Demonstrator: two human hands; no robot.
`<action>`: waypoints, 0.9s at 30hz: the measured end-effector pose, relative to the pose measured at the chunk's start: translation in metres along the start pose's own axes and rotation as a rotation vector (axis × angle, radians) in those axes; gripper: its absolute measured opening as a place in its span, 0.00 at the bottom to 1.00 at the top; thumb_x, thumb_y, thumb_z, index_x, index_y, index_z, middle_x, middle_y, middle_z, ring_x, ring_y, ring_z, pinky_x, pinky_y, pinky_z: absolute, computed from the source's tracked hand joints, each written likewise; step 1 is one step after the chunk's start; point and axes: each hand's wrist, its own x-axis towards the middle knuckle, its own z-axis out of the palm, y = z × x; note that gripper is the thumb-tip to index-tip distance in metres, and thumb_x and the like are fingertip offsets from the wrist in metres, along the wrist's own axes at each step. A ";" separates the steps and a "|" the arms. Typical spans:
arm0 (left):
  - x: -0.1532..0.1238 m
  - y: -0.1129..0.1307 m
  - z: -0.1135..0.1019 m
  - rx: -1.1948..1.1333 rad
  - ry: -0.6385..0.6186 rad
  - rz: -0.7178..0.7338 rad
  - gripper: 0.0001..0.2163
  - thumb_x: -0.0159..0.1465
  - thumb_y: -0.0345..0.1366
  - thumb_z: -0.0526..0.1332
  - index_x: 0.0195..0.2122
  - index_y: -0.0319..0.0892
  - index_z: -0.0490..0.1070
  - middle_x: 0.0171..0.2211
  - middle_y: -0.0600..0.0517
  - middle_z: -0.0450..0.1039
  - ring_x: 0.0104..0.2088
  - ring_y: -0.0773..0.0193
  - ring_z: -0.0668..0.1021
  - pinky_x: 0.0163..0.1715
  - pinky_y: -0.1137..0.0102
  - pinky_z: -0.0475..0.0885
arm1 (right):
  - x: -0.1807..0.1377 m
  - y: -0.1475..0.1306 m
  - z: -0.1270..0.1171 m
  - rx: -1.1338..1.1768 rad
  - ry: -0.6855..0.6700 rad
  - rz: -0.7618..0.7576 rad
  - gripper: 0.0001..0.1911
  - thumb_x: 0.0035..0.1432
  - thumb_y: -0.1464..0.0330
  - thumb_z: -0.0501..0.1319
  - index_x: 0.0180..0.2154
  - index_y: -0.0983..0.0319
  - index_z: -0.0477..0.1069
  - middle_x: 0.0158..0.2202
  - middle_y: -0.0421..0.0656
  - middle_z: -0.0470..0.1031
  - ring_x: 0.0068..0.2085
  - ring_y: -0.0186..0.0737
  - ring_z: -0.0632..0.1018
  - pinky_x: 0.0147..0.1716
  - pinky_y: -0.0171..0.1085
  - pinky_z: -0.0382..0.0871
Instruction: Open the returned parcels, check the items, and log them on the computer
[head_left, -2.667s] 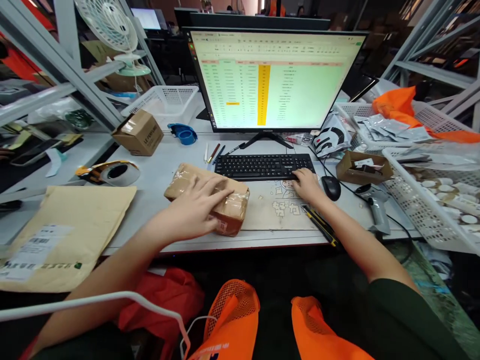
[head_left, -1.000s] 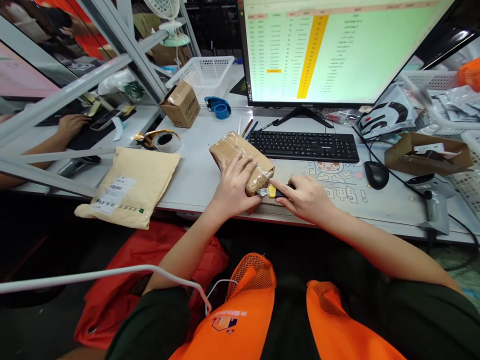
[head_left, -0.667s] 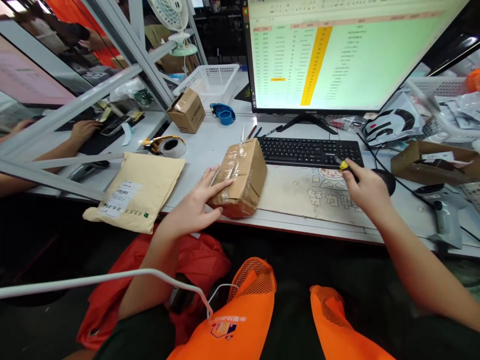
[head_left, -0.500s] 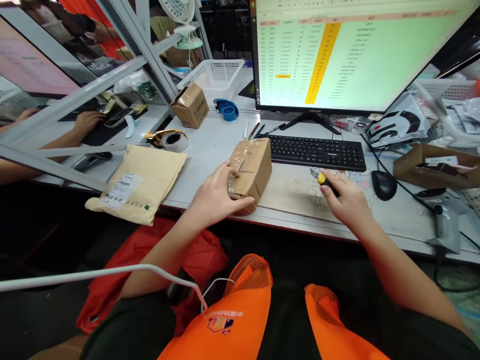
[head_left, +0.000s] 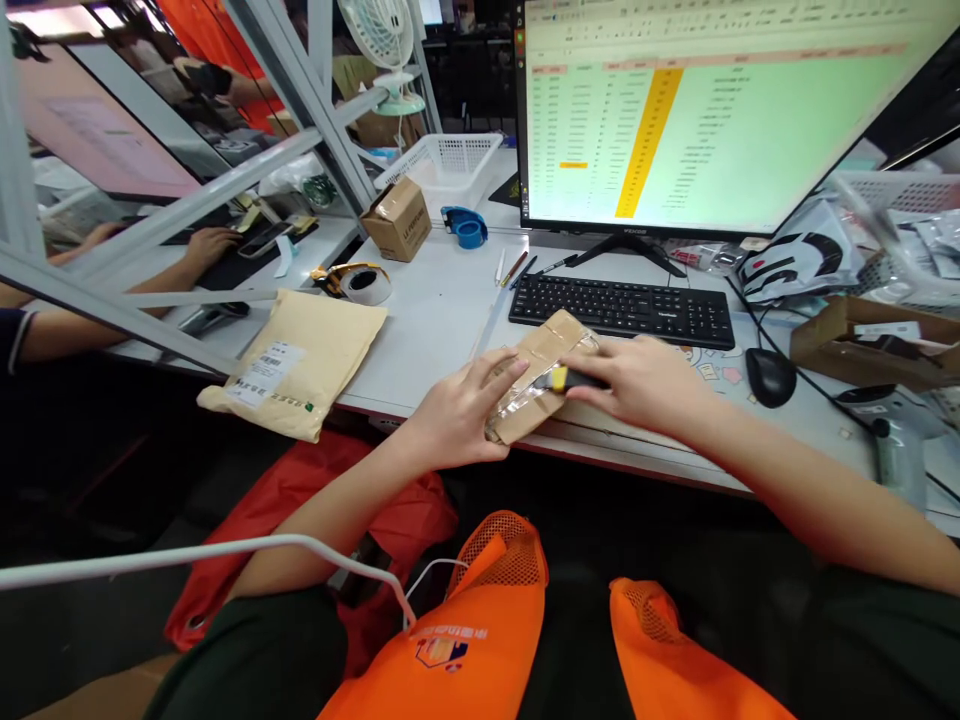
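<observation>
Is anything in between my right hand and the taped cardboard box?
Only the yellow-and-black cutter in your right hand, its tip at the taped face of the cardboard box. Nothing else visible stands between them: your left hand holds the box's left side, and the keyboard lies beyond.

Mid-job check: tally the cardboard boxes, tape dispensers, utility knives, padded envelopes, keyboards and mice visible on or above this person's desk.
Cardboard boxes: 3 (taped box, lettered box, open box)
Tape dispensers: 2 (yellow dispenser, blue dispenser)
Utility knife: 1
Padded envelope: 1
Keyboard: 1
Mouse: 1
Total: 9
</observation>
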 end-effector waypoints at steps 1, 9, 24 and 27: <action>-0.005 -0.003 -0.004 -0.009 -0.002 0.014 0.59 0.53 0.37 0.74 0.79 0.52 0.36 0.72 0.36 0.58 0.67 0.40 0.72 0.58 0.52 0.77 | -0.004 0.026 -0.001 -0.043 -0.002 0.116 0.28 0.69 0.46 0.62 0.60 0.54 0.80 0.39 0.51 0.82 0.34 0.45 0.79 0.35 0.43 0.63; 0.017 -0.029 -0.046 0.020 -0.332 -0.100 0.42 0.60 0.54 0.70 0.72 0.44 0.62 0.71 0.37 0.64 0.69 0.37 0.70 0.66 0.49 0.68 | -0.067 0.136 0.032 0.117 -0.092 0.778 0.27 0.65 0.47 0.65 0.55 0.58 0.84 0.43 0.55 0.85 0.43 0.60 0.83 0.40 0.52 0.72; 0.110 -0.028 -0.026 0.168 -0.451 0.011 0.28 0.64 0.35 0.54 0.66 0.48 0.74 0.58 0.45 0.79 0.54 0.50 0.81 0.57 0.60 0.73 | -0.064 -0.019 0.064 0.852 0.163 0.199 0.25 0.73 0.52 0.57 0.61 0.56 0.78 0.53 0.48 0.84 0.52 0.49 0.83 0.53 0.47 0.78; 0.105 -0.027 -0.021 0.118 -0.239 -0.102 0.23 0.63 0.32 0.53 0.53 0.47 0.83 0.57 0.45 0.79 0.56 0.50 0.79 0.60 0.57 0.73 | -0.065 -0.024 0.063 0.673 0.165 0.085 0.25 0.73 0.53 0.58 0.63 0.56 0.77 0.43 0.48 0.82 0.42 0.45 0.81 0.45 0.42 0.76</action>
